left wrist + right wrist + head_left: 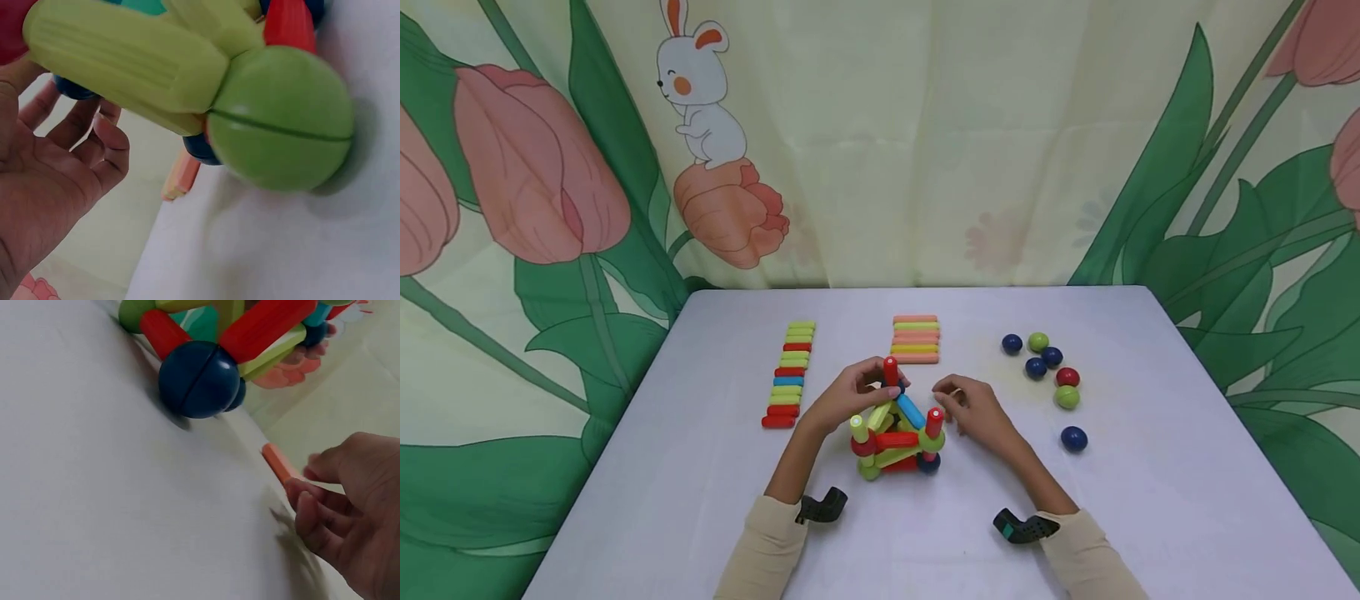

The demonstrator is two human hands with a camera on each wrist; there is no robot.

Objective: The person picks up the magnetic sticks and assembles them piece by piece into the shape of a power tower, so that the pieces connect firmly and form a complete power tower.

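Navy ball (902, 387) at the twelve-o'clock corner of the rod-and-ball frame (897, 440) sits within the left hand's (850, 393) pinch. At two o'clock, the right hand (973, 408) curls loosely around nothing visible. From the frame, mid-table (700, 500), one rod row (789, 382) lies toward ten o'clock, another (915, 338) near twelve, loose balls (1036, 368) toward two.

Cream fabric curtain (1000, 167): behind the white rectangular table (662, 500)
White printed rabbit (711, 125): above table's far-left corner
Pink printed tulips (538, 167): flanking table

I have both forearms (792, 467) angled inward, left hand (852, 392) with thumb extended, right hand (976, 408) loosely curled.
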